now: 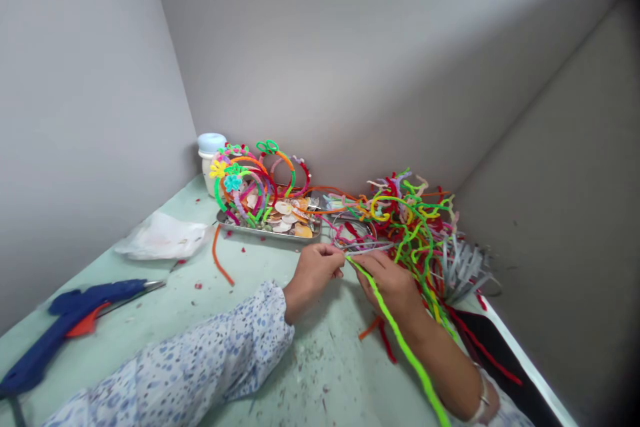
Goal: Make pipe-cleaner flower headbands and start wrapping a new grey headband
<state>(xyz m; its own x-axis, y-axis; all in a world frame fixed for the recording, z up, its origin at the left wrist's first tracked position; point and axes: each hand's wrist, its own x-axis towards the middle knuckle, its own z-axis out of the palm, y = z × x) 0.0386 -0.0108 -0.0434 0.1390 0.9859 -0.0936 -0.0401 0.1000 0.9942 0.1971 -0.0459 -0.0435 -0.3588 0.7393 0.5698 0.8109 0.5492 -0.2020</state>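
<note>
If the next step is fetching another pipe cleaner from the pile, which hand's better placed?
Likely the right hand: it sits beside the pile of pipe cleaners, while the left hand is farther off. Both are at the lime-green pipe cleaner's far end.

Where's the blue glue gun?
In the head view, the blue glue gun lies on the table at the lower left, nearer the person than the plastic bag.

Worktop: pale green, speckled with dark marks. Lying directly on it: blue glue gun, crumpled plastic bag, lidded jar, metal tray, heaped pipe cleaners, orange strip, red offcut.
</note>
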